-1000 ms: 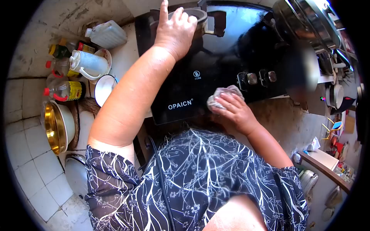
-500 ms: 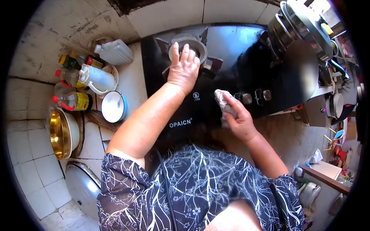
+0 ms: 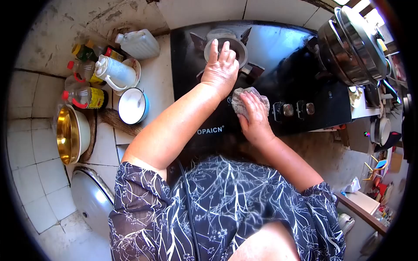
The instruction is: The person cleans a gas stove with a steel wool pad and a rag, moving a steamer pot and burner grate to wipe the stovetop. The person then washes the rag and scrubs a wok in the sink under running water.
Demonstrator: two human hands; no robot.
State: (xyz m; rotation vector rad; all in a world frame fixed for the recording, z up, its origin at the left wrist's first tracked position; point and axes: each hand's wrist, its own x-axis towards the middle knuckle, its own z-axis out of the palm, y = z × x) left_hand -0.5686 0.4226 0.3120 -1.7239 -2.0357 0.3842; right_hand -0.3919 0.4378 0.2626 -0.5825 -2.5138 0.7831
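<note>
My left hand [image 3: 221, 69] reaches over the round burner [image 3: 241, 51] of the black glass gas stove [image 3: 283, 48]. Its fingers are spread and rest on the burner ring; the thumb is hidden. Under my right hand [image 3: 257, 124] lies a crumpled greyish cloth [image 3: 239, 103], pressed flat on the glass near the front edge. Just right of the cloth are two stove knobs [image 3: 286, 110]. Metal pan-support prongs [image 3: 254, 70] stick out around the burner.
A large steamer pot [image 3: 344, 52] stands on the stove's right side. To the left are a white-and-blue enamel mug [image 3: 130, 106], a pale jug [image 3: 117, 73], a plastic canister [image 3: 139, 43], red-capped bottles [image 3: 82, 96], a gold-coloured basin [image 3: 67, 135] and a pot lid [image 3: 87, 202].
My right hand has brought the cloth up and left, from held above the front edge to flat on the glass. My left hand stays at the burner while the view shifts slightly.
</note>
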